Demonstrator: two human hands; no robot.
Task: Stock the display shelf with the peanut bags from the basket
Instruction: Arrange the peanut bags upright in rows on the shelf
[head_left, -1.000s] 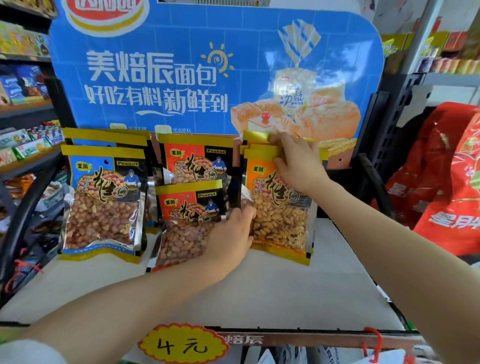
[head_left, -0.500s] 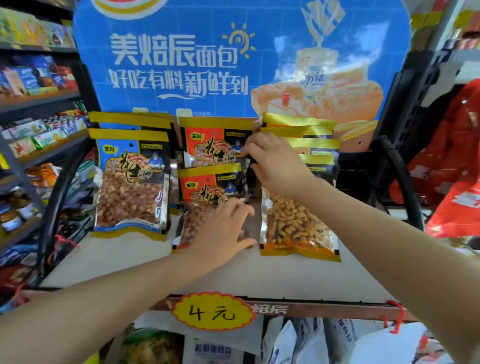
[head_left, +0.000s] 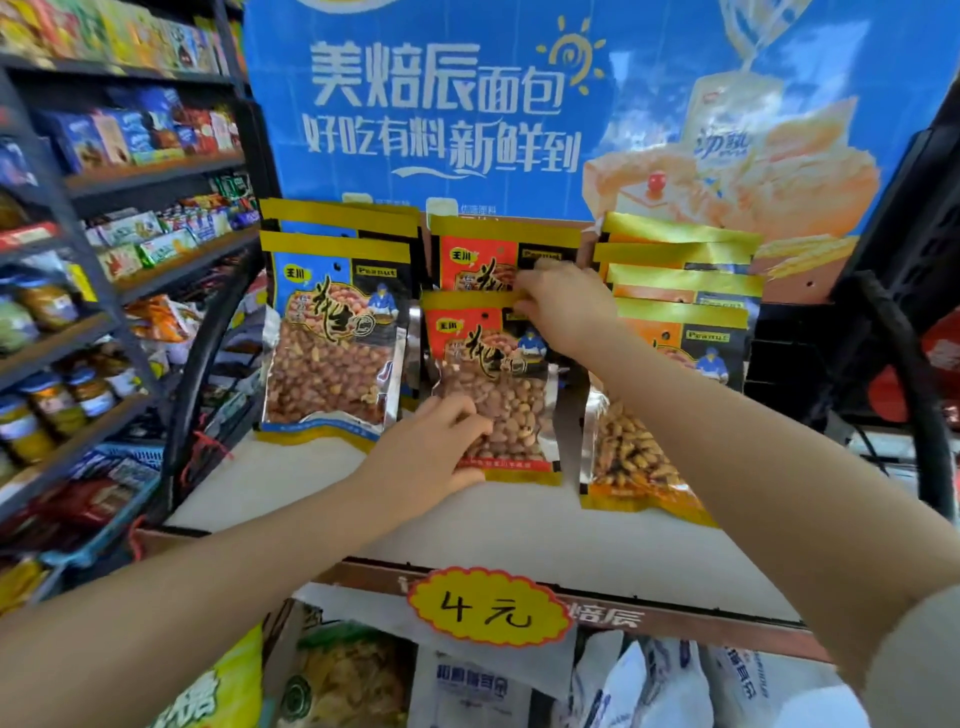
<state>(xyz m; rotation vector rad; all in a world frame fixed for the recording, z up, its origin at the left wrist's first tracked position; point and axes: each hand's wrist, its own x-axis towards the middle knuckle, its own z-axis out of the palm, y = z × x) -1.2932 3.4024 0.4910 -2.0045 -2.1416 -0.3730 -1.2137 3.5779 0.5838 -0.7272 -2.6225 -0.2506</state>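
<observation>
A: How should the red bag (head_left: 493, 384), mid-shelf (head_left: 545, 535) between the blue bag (head_left: 332, 338) and the orange bags (head_left: 670, 364), be set well?

B: Judged from this view: seat its bottom seam flat on the shelf, tip its top against the red bag behind (head_left: 498, 254), and keep its sides clear of both neighbouring rows. The left hand (head_left: 431, 457) grips the lower left corner, fingers curled onto the clear window, thumb near the seam. The right hand (head_left: 563, 306) pinches the yellow top strip at its right end.

A: What cannot be made out?

B: The basket is not in view, so the remaining stock is unknown. The right hand's fingertips are hidden behind its own knuckles. The right forearm covers part of the front orange bag; the rear rows show only their top strips. Goods under the price tag (head_left: 488, 605) are cut off by the frame.
</observation>
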